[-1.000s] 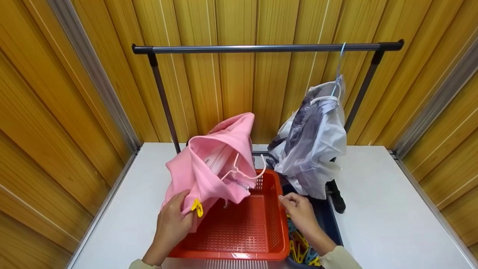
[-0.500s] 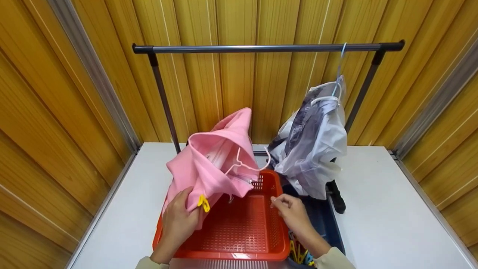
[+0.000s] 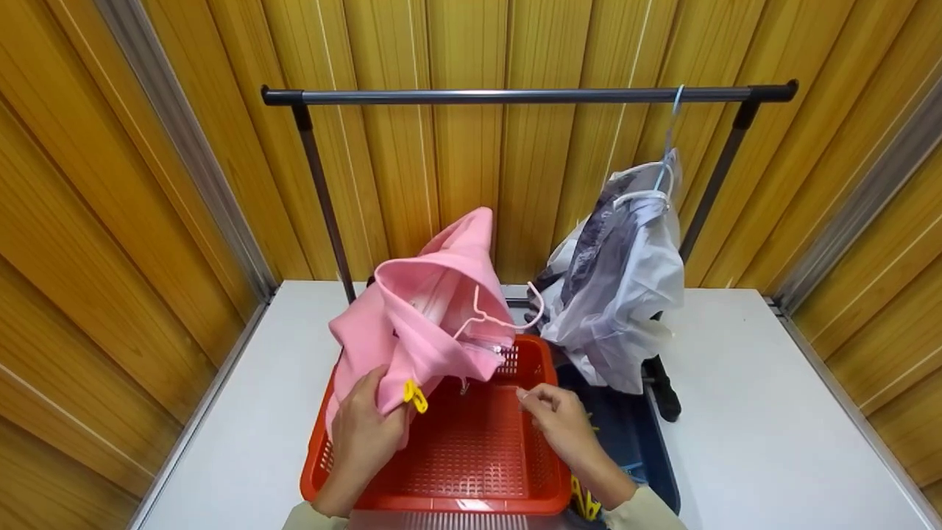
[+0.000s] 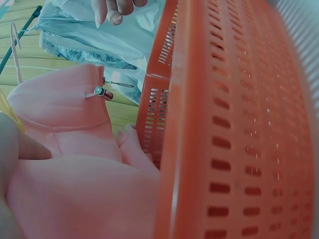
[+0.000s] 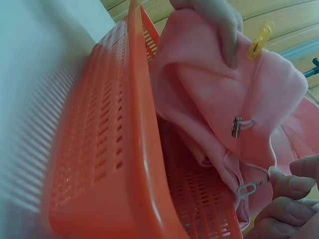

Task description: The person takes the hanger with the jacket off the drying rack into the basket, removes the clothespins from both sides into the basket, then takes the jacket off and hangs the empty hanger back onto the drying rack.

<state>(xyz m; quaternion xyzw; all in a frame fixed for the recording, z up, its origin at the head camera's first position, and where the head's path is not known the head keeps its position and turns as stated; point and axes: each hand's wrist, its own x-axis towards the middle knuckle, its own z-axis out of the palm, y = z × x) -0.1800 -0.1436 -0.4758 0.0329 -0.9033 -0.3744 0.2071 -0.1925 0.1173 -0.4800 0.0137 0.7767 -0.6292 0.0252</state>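
A pink hooded jacket [image 3: 412, 324] is held over the red basket [image 3: 471, 471]. My left hand [image 3: 368, 423] grips its front edge, beside a yellow clothespin [image 3: 416, 395] clipped to the cloth. From the neck opening sticks a pale pink hanger [image 3: 482, 319], its hook to the right. My right hand [image 3: 559, 419] is over the basket's right side, fingers loosely curled and nothing seen in them. In the left wrist view these fingers [image 4: 119, 10] are apart from the jacket. A zipper pull [image 5: 246, 190] and a cord stopper [image 5: 237, 127] hang on the jacket in the right wrist view.
A black rack with a top bar [image 3: 478, 96] stands behind. A white-and-grey garment [image 3: 618, 280] hangs at its right on a blue hanger [image 3: 673, 125]. Right of the basket is a dark blue bin [image 3: 647, 456] with clothespins [image 3: 585, 500], partly hidden. All stand on a white table [image 3: 743, 412].
My left hand has moved right, carrying the jacket, clothespin and hanger with it. My right hand has moved left from the basket's right rim to over its inside.
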